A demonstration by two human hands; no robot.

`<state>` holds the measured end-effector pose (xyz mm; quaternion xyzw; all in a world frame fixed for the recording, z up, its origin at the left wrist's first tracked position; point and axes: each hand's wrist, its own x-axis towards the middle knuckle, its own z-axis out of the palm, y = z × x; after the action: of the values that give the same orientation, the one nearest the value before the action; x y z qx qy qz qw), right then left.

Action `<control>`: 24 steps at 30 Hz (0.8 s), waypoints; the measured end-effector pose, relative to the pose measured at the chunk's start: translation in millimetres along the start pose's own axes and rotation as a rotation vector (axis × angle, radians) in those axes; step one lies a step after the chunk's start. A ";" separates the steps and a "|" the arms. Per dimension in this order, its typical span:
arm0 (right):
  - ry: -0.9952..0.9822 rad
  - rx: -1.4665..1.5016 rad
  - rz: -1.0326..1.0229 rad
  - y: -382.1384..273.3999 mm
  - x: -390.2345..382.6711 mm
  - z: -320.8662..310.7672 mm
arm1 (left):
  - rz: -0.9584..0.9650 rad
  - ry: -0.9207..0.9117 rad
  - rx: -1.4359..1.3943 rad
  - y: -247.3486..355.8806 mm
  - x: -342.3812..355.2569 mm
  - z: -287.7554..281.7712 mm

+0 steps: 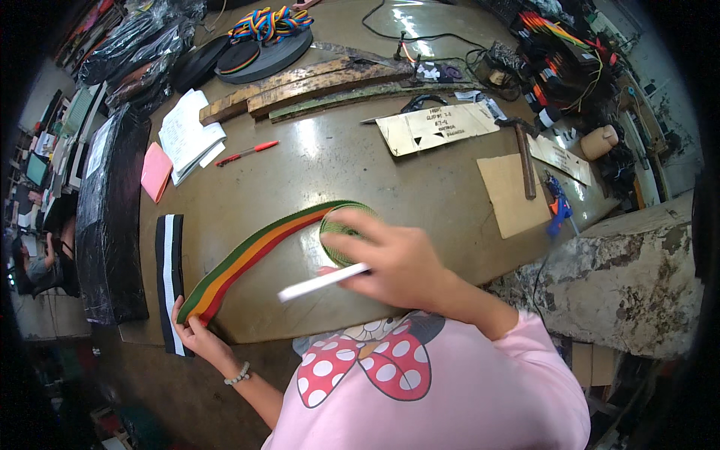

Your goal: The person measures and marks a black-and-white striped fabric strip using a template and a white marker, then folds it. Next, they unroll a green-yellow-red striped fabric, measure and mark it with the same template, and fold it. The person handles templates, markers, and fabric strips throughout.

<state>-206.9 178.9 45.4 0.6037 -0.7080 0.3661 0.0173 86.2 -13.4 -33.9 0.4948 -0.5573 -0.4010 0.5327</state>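
A webbing strap (247, 251) striped green, orange and red runs in a curve across the table, its far end coiled into a roll (337, 238). My left hand (199, 337) pinches the strap's loose end at the table's near left edge, thumb on top. My right hand (390, 259) is over the roll, with its fingers on or just above it; motion blurs them slightly. Between those fingers sticks out a slim white pen-like stick (319, 283), pointing left. Beside my left hand lies a black and white strap (171, 277), reaching past the table's edge.
A red pen (247, 153), papers (187, 135) and a pink slip (156, 172) lie at the far left. Wooden bars (315, 88) stretch across the back. At right are a cardboard piece (510, 195), a hammer (525, 161) and a blue glue gun (559, 210). A black-wrapped block (112, 225) stands left.
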 end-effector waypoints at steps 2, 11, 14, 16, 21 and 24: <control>-0.201 -0.149 -0.057 -14.8 17.3 17.7 | -0.004 -0.009 -0.032 2.2 -0.6 -0.9; -0.610 -0.324 -0.040 15.9 -11.4 -47.4 | -0.054 -0.075 0.036 0.7 -10.0 1.4; -0.750 -0.372 0.146 21.6 -28.8 -88.8 | -0.041 -0.152 0.051 -5.5 -5.5 12.3; -0.720 -0.153 0.270 33.3 -32.6 -115.0 | 0.019 -0.194 0.123 -5.6 0.7 21.2; -0.038 -0.180 0.335 123.0 -11.1 -136.1 | 0.008 -0.261 0.252 4.8 8.7 43.3; -0.178 -0.253 0.302 201.2 13.1 -130.0 | 0.324 -0.194 0.537 7.3 8.3 48.1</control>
<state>-439.3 238.6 46.5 0.5137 -0.8294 0.2179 -0.0249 38.1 -24.1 -30.5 0.4820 -0.7629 -0.1949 0.3843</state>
